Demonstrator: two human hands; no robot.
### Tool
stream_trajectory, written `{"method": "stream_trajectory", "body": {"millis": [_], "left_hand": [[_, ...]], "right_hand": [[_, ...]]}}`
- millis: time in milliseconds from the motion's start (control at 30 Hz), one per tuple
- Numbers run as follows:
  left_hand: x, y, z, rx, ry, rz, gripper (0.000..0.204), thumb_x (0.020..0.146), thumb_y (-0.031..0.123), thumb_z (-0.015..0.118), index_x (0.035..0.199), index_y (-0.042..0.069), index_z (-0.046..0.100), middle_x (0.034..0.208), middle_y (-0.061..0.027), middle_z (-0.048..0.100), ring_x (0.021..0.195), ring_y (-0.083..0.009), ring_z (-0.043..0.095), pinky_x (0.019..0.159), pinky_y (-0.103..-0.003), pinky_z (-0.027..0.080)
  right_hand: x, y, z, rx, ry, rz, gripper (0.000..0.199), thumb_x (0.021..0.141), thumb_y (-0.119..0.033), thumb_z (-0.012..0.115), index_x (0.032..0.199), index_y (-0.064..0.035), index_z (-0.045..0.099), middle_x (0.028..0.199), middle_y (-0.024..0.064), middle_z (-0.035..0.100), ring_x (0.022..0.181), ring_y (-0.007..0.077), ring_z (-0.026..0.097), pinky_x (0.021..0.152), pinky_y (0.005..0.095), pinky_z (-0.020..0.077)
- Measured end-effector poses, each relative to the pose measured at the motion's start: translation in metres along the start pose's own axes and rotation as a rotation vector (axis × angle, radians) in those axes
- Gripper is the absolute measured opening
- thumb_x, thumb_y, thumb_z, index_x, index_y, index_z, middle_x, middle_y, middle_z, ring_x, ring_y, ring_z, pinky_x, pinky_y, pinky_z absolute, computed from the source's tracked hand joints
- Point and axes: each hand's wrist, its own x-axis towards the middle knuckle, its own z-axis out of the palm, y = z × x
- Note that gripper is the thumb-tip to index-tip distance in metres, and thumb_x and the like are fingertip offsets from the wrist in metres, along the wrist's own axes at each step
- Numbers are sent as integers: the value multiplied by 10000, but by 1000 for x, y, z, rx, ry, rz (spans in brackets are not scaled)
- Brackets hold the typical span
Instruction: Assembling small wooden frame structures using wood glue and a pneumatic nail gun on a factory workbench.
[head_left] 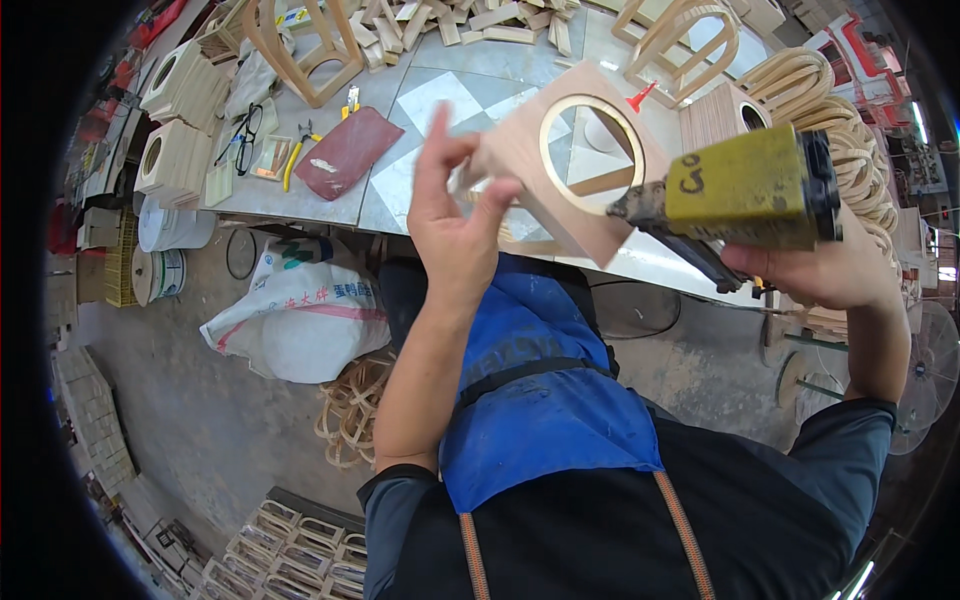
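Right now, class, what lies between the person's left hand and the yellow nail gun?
In the head view, the wooden panel with the round hole lies between the left hand and the nail gun held by the right hand.

Sq. wood panel [520, 165] w/ round hole, tilted; yellow nailer [745, 190] (worn) alongside

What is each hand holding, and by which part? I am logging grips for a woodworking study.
The left hand grips the square pale wooden panel with a round hole by its left edge; the right hand holds the yellow nail gun from below, near its rear.

Yellow nail gun [745, 185], blue apron [540, 400]
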Motion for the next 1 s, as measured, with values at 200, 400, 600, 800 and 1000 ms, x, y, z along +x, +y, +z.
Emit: {"method": "stream_trajectory", "body": {"millis": [200, 400, 600, 800, 1000], "left_hand": [[-31, -14, 10, 269, 44, 263, 987, 781, 315, 916, 1553, -5, 391, 1275, -119, 583, 1091, -242, 576, 993, -362, 480], [-23, -9, 22, 197, -71, 213, 904, 631, 239, 971, 1433, 47, 602, 1103, -58, 650, 959, -180, 590, 887, -304, 492], [-26, -4, 27, 135, -38, 178, 827, 541, 162, 986, 1321, 89, 722, 999, -17, 671, 869, -146, 583, 829, -267, 485], [-27, -2, 28, 143, -107, 214, 902, 542, 95, 975, 1379, 8, 652, 1062, -36, 667, 940, -150, 546, 893, -278, 439], [-26, -3, 29, 135, -125, 198, 893, 542, 83, 974, 1376, 28, 661, 1037, -30, 660, 923, -146, 548, 875, -274, 444]], "right_hand": [[12, -24, 4, 127, -24, 187, 423, 850, -133, 860, 1204, 29, 696, 1111, 152, 762, 944, 263, 735, 822, 352, 596], [12, -19, 9, 154, -30, 190, 432, 850, -140, 862, 1214, 25, 699, 1118, 158, 761, 948, 266, 735, 824, 354, 593], [7, -17, 6, 161, -29, 234, 458, 835, -170, 881, 1218, 13, 708, 1122, 162, 765, 942, 278, 748, 815, 352, 607], [-10, 10, 7, -123, 103, -229, 468, 818, -203, 897, 1205, -4, 725, 1123, 157, 771, 932, 288, 766, 799, 358, 628], [-7, 5, 12, -183, 84, -259, 449, 806, -222, 906, 1175, -22, 746, 1120, 147, 777, 924, 297, 777, 773, 370, 643]]}}
